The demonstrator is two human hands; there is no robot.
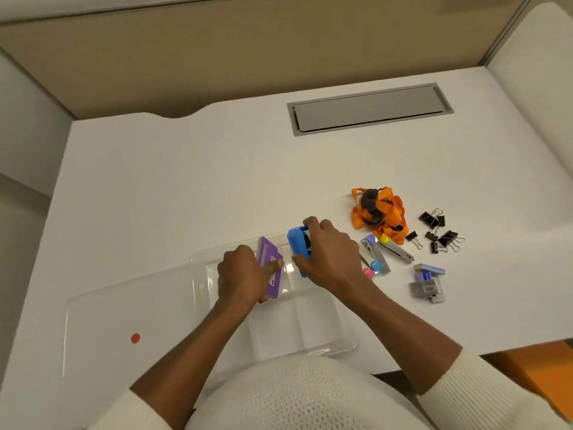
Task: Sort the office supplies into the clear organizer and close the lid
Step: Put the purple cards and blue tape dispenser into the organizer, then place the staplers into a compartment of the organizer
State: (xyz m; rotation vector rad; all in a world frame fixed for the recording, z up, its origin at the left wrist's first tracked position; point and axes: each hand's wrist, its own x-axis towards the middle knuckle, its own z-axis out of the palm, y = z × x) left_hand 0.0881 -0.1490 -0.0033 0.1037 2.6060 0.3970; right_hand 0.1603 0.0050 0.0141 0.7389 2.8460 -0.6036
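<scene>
We have our right hand (328,259) wrapped around the blue plastic tape dispenser (298,248), its long axis running front to back over the clear plastic organizer's (325,333) far compartment; our left hand (240,279) grips the flat purple box (269,265) just beside it, leftward.

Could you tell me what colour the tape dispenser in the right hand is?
Blue tape dispenser, seen in the head view.
</scene>
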